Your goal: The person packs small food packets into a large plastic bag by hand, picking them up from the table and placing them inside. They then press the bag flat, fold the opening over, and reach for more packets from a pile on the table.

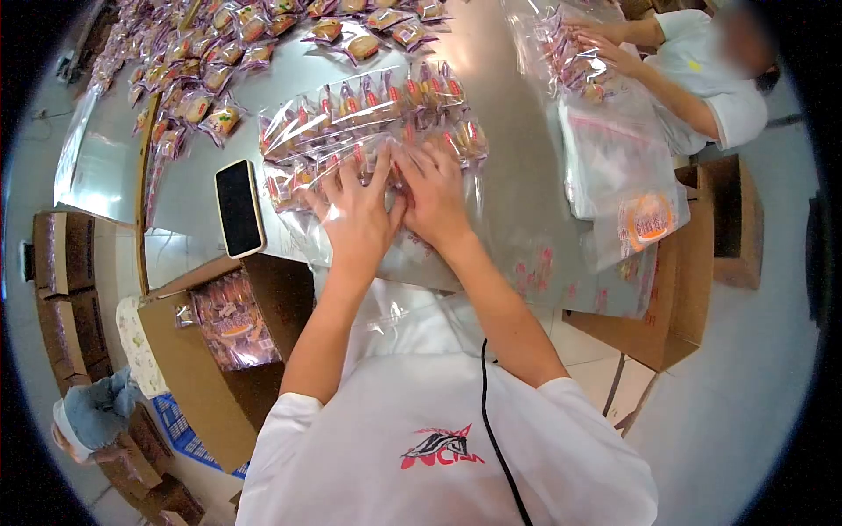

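Note:
A large transparent plastic bag (289, 140) lies flat on the metal table in front of me. Inside it, individually wrapped pastries (351, 101) stand in two rows. My left hand (358, 210) rests on the near row with its fingers spread over the plastic. Beside it, my right hand (431, 197) presses on the same row, fingers stretched out and slightly apart. The two thumbs are close together near the bag's middle. Part of the near row is hidden under my hands.
Loose wrapped pastries (210, 83) are heaped at the far left of the table (513, 149). A phone (239, 209) lies left of the bag. Stacked plastic bags (605, 167) are at right, near a co-worker's hands (605, 44). Cardboard boxes (189, 373) flank me below the table.

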Available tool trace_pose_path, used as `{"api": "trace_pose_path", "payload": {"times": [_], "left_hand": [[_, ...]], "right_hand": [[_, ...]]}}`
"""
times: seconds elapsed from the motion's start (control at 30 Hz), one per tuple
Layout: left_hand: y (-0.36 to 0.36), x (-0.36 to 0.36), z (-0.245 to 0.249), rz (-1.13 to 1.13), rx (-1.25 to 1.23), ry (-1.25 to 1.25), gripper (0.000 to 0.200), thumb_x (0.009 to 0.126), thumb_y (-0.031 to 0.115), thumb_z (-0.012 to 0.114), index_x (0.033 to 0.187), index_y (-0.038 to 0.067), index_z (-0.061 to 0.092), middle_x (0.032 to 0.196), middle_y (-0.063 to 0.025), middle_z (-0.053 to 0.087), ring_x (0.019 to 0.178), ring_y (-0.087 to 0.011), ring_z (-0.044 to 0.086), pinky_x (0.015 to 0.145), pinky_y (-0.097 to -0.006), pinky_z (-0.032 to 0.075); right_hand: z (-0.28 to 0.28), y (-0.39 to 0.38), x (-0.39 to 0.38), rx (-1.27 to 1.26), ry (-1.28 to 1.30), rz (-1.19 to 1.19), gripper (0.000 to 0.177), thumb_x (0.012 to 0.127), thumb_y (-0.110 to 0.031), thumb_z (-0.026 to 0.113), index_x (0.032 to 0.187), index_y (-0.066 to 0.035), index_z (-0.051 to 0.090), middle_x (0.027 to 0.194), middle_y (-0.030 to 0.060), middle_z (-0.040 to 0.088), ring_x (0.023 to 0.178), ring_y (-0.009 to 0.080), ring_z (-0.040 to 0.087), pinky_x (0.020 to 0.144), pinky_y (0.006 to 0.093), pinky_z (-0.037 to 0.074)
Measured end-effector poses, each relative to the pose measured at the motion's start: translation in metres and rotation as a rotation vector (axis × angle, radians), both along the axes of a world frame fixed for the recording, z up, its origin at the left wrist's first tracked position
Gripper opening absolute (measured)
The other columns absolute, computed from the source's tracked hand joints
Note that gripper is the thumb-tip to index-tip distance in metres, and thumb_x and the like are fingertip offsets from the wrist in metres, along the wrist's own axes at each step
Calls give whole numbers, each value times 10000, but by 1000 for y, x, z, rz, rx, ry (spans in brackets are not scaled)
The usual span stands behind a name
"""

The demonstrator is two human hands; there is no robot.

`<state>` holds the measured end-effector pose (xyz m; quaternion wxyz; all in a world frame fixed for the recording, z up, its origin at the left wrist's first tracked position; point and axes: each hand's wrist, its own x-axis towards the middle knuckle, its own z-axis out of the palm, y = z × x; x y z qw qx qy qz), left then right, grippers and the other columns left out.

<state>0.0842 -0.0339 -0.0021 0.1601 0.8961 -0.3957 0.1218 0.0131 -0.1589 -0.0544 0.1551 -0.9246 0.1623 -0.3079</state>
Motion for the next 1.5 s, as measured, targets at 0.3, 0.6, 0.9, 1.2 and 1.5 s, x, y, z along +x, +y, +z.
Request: {"api": "trace_pose_path", "payload": {"times": [0.3, 0.6, 0.9, 1.2, 1.5], "left_hand": [[-4, 11, -37, -28, -134, -123, 673, 827, 346, 802, 1463, 227, 618, 1470, -92, 601, 1398, -345, 505, 1189, -657, 237], [-16, 7, -43, 34, -167, -229, 519, 873, 363, 747, 1345, 152, 702, 1441, -23, 645, 1356, -332, 538, 1179, -612, 261], [-36, -5, -20, 169, -149, -97, 562, 842, 458, 756, 1308, 147, 708, 1372, -18, 669, 1334, -298, 549, 1130, -634, 284], [-43, 4, -26, 164, -253, -108, 477, 832, 327, 771, 1295, 234, 711, 1215, 22, 675, 1175, -259, 598, 1074, -621, 328], [-49, 9, -22, 26, 153, -224, 417, 924, 179, 603, 1299, 7, 658, 1339, -167, 646, 1253, -355, 581, 1103, -746, 294]], "right_hand": [[-4, -13, 20, -157, -3, -137, 368, 869, -115, 630, 1225, -52, 696, 1288, 86, 683, 1240, 296, 567, 1111, 471, 428], [-5, -23, 21, -158, -79, -105, 267, 831, -107, 652, 1085, -49, 710, 1193, 88, 693, 1214, 319, 565, 1051, 496, 436], [-3, -41, 10, -78, -237, 111, 374, 755, -22, 732, 1124, -73, 699, 1064, 89, 714, 1086, 346, 625, 976, 511, 444], [-19, -42, -1, -106, -332, 135, 417, 782, -53, 802, 1181, -103, 693, 1126, 134, 693, 1072, 348, 644, 957, 491, 480], [23, -42, -1, -229, -134, 64, 423, 826, -213, 775, 1227, -92, 721, 1316, 110, 690, 1298, 335, 583, 1145, 528, 393]]}}
